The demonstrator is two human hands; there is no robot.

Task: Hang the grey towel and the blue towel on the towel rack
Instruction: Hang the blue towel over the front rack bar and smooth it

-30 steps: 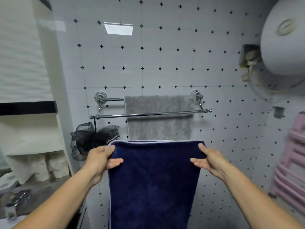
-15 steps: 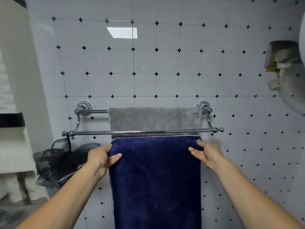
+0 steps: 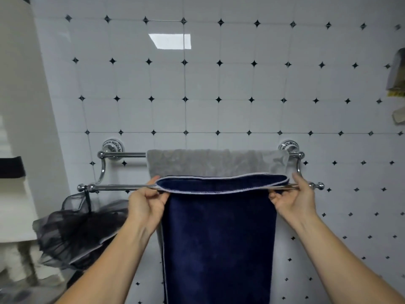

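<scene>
A chrome double-bar towel rack [image 3: 114, 187] is fixed to the tiled wall. The grey towel [image 3: 210, 162] hangs over its rear bar. The dark blue towel [image 3: 219, 238], edged in white, hangs down in front, and its top edge is folded over the front bar. My left hand [image 3: 145, 204] pinches the blue towel's top left corner at the front bar. At the top right corner, my right hand [image 3: 293, 197] grips the same towel against the bar.
A black mesh bath pouf [image 3: 74, 233] hangs from the left end of the front bar. A white shelf unit [image 3: 17, 194] stands at the left. Some holder with items [image 3: 397, 84] is on the wall at the right edge.
Both hands have lifted the blue towel from below the front bar up to it, and its top edge now laps over the bar. The camera has moved closer to the wall.
</scene>
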